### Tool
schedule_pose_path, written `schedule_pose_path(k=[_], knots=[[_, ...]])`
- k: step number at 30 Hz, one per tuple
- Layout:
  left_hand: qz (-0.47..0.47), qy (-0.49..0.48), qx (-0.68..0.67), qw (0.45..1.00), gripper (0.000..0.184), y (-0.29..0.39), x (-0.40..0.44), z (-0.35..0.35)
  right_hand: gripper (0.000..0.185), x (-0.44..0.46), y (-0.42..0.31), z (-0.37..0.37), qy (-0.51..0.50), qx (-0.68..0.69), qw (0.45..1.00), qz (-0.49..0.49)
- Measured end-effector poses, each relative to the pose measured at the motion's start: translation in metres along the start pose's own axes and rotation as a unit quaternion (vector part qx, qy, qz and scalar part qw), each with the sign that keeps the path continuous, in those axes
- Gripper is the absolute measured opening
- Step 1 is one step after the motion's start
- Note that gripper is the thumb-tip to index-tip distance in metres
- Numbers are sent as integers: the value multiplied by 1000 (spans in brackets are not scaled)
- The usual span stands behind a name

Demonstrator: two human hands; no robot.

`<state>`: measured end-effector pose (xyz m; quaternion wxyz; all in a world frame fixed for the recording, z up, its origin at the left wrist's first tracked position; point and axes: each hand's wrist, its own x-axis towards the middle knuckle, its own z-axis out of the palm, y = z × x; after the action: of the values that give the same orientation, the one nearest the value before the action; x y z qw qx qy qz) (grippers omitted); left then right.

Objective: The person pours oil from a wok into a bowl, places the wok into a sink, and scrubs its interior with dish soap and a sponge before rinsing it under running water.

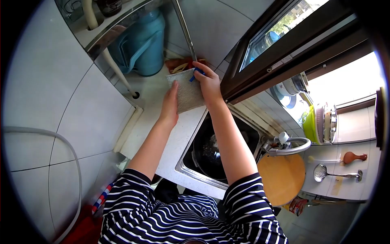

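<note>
1. Head view: the grey cloth (pixel 188 94) is between both hands, above the table (pixel 146 132), far left of the sink (pixel 199 177), its longer side running near to far.
2. Right hand (pixel 209 84) grips its right edge by the blue loop (pixel 191 79); left hand (pixel 169 105) grips the left edge.

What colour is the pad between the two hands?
Greyish beige; the pad shows best in the head view, the only one.

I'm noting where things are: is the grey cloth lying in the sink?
No, the left hand and the right hand hold the grey cloth up, outside the sink.
</note>
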<state>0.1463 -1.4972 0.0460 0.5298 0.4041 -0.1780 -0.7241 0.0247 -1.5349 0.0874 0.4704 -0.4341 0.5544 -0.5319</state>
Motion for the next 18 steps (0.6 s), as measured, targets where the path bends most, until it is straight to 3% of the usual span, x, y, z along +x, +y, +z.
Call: schedule_pose_path(k=[6, 8, 11, 13, 14, 17, 18], knots=[[1, -28, -16, 999, 57, -8, 9, -9, 31, 2, 9, 1, 11, -16, 1000, -20], [18, 2, 10, 1000, 56, -11, 7, -11, 35, 0, 6, -1, -5, -5, 1000, -8], [51, 8, 27, 998, 54, -14, -15, -12, 46, -10, 15, -3, -14, -118, 988, -100], [51, 7, 42, 998, 54, -24, -38, -20, 55, -54, 15, 4, 54, -241, 949, -193], [38, 11, 53, 998, 54, -32, -51, -26, 57, -82, 10, 1, 21, -248, 948, -200], [-13, 10, 112, 994, 50, -61, -82, -38, 68, -161, 34, -24, 36, -240, 962, -127], [-31, -12, 138, 990, 47, -71, -90, -37, 73, -178, 57, -37, 67, -166, 980, -83]])
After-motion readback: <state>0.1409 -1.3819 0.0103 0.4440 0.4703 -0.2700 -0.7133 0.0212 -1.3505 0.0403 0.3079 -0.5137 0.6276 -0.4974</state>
